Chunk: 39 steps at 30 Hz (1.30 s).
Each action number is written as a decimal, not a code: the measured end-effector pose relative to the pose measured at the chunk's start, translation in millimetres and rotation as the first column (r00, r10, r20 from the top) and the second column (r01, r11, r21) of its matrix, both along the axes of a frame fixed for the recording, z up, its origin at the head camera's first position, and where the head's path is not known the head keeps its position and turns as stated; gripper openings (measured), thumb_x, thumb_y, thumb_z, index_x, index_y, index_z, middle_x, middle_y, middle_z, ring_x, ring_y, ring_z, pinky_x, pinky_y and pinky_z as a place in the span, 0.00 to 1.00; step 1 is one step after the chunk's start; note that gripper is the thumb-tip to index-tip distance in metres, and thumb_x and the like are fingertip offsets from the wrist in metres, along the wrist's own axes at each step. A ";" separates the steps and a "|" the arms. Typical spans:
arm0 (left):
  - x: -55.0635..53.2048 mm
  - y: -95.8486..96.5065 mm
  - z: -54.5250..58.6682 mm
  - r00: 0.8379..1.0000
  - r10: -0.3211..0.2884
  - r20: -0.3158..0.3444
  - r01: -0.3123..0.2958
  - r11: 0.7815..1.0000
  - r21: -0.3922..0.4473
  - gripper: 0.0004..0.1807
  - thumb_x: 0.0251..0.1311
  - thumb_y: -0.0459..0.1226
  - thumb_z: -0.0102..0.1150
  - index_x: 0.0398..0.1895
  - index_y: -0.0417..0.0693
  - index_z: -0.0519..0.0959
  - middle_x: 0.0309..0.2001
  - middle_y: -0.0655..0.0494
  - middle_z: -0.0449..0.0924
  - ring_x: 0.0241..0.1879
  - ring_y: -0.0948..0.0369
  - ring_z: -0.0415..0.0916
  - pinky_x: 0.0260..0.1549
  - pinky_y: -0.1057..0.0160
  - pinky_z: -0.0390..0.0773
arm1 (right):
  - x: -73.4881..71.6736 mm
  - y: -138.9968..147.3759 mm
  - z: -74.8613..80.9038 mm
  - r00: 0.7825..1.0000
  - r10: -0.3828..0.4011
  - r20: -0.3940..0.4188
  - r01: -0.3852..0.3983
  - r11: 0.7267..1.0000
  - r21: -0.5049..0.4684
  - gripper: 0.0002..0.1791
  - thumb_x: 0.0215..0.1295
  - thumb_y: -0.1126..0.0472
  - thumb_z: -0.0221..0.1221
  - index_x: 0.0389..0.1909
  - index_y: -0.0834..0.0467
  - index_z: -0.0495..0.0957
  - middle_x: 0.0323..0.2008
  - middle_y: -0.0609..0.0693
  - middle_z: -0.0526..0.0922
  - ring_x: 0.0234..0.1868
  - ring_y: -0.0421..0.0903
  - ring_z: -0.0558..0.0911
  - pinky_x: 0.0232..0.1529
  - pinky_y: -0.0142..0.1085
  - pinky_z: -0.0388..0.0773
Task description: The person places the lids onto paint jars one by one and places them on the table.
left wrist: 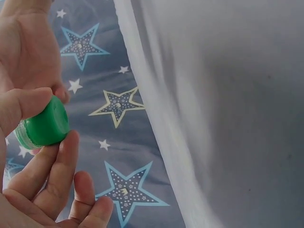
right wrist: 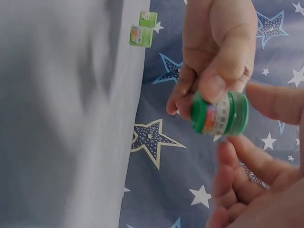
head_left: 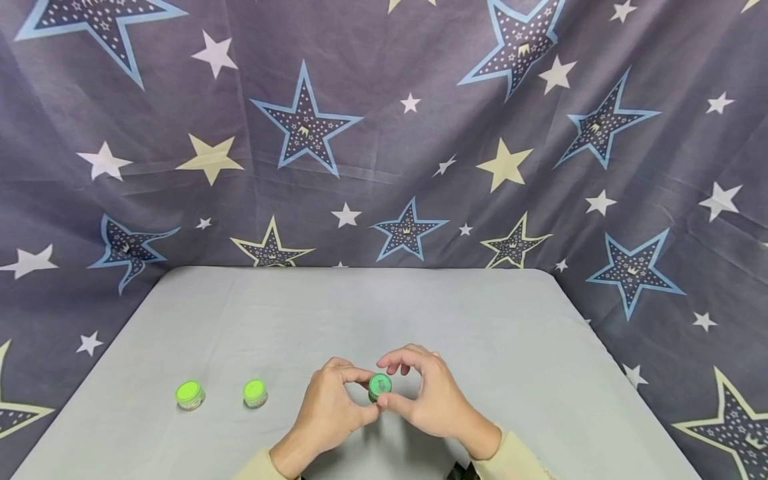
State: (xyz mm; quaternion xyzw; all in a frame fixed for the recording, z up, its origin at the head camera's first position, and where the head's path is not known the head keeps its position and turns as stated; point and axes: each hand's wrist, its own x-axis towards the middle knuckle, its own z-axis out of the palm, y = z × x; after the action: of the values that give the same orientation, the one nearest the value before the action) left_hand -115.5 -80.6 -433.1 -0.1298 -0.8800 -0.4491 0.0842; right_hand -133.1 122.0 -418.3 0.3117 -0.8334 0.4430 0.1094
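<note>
A small green jar (head_left: pixel 381 386) with a printed label and a clear rim at its lid end is held up above the table's front part. My left hand (head_left: pixel 336 398) pinches its body between thumb (left wrist: pixel 29 105) and fingers; the left thumb lies across the label in the right wrist view. My right hand (head_left: pixel 433 393) is around the lid end, its thumb (right wrist: pixel 273 102) and index finger (right wrist: pixel 251 154) spread on opposite sides, fingertips right at the rim. The jar's solid green base (left wrist: pixel 59 118) faces the table.
Two similar jars with bright lime lids, one farther left (head_left: pixel 190 395) and one nearer (head_left: pixel 255 393), stand on the grey cloth-covered table (head_left: pixel 372 313). A dark star-patterned curtain (head_left: pixel 384 153) hangs behind and beside the table. A small black object (head_left: pixel 463 471) shows by the right sleeve.
</note>
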 end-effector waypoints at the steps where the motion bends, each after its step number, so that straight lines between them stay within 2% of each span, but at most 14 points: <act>1: 0.0 0.0 0.1 1.000 -0.003 0.002 0.003 1.000 0.001 0.15 0.39 0.40 0.84 0.33 0.60 0.91 0.35 0.72 0.77 0.42 0.64 0.76 0.45 0.57 0.79 | -0.4 1.0 0.7 1.000 0.019 -0.002 -0.019 1.000 0.005 0.25 0.50 0.59 0.79 0.49 0.43 0.84 0.41 0.35 0.83 0.41 0.38 0.76 0.43 0.41 0.66; 5: -0.1 -0.1 0.8 1.000 -0.006 0.011 0.006 1.000 -0.003 0.16 0.38 0.41 0.85 0.34 0.60 0.91 0.35 0.71 0.77 0.41 0.63 0.77 0.44 0.59 0.79 | -1.8 3.0 1.2 0.997 0.076 -0.021 -0.075 0.997 0.025 0.24 0.50 0.62 0.78 0.50 0.45 0.85 0.43 0.34 0.84 0.43 0.37 0.77 0.43 0.40 0.68; 11: 0.3 0.0 1.6 0.999 -0.017 0.030 0.017 1.000 0.003 0.14 0.40 0.39 0.84 0.34 0.58 0.91 0.36 0.70 0.77 0.42 0.59 0.78 0.44 0.59 0.77 | -1.9 3.6 0.0 0.996 0.087 -0.013 -0.087 0.995 0.040 0.23 0.52 0.63 0.77 0.49 0.44 0.86 0.43 0.34 0.83 0.43 0.36 0.76 0.43 0.41 0.67; 22: 0.5 0.1 1.8 0.999 -0.013 0.030 0.013 1.000 0.013 0.15 0.41 0.39 0.83 0.35 0.59 0.91 0.35 0.71 0.77 0.42 0.61 0.77 0.45 0.57 0.78 | -0.3 -0.5 0.4 0.999 0.040 0.001 -0.040 0.999 0.017 0.19 0.51 0.61 0.78 0.43 0.43 0.86 0.37 0.34 0.82 0.41 0.37 0.75 0.44 0.42 0.64; 28: 0.7 0.3 1.8 1.000 -0.003 0.016 0.003 1.000 0.025 0.15 0.40 0.38 0.83 0.35 0.59 0.91 0.35 0.70 0.77 0.41 0.62 0.76 0.45 0.53 0.79 | 1.9 -3.7 0.3 0.999 -0.020 0.031 0.020 1.000 0.010 0.19 0.50 0.60 0.79 0.41 0.42 0.85 0.34 0.33 0.81 0.38 0.38 0.74 0.44 0.43 0.63; 39: 0.8 0.8 1.6 1.000 0.022 0.016 -0.022 1.000 0.006 0.15 0.40 0.39 0.84 0.34 0.57 0.91 0.36 0.68 0.76 0.39 0.65 0.75 0.43 0.59 0.78 | 4.2 -7.8 -2.6 0.995 -0.095 0.037 0.095 0.996 0.006 0.19 0.48 0.56 0.81 0.39 0.42 0.84 0.33 0.33 0.80 0.37 0.44 0.77 0.43 0.40 0.63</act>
State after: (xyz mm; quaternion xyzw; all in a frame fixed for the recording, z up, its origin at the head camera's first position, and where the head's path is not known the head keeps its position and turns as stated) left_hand -114.7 -79.8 -431.6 -0.1164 -0.8806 -0.4518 0.0826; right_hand -128.9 114.2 -420.9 0.2639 -0.8500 0.4413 0.1142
